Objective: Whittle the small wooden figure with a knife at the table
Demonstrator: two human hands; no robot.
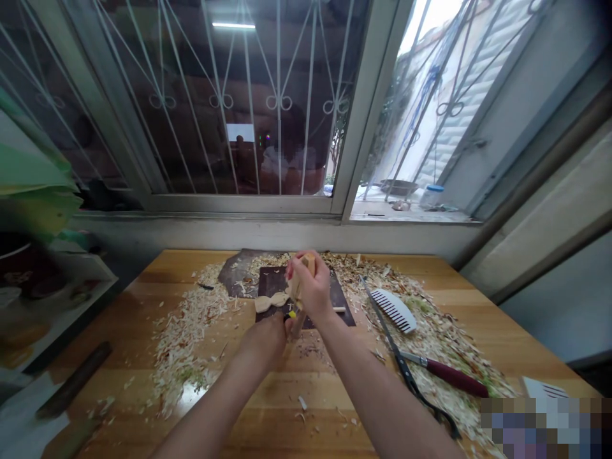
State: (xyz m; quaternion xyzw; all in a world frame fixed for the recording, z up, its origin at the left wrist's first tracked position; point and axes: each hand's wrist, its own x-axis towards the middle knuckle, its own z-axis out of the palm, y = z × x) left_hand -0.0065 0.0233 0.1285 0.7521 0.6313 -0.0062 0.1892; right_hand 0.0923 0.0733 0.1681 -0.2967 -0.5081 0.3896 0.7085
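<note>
My right hand is closed round a pale piece of wood, held upright above a dark mat. Just below and to the left, my left hand is wrapped round a small tool with a black and yellow handle. Its working end is too small and covered to make out. Beside the hands, a carved pale wooden piece with a wavy outline lies on the mat. A thin light stick shows right of my right wrist.
Wood shavings cover much of the wooden table. On the right lie a white comb, black scissors and a tool with a dark red handle. A dark bar lies at the left. A barred window stands behind.
</note>
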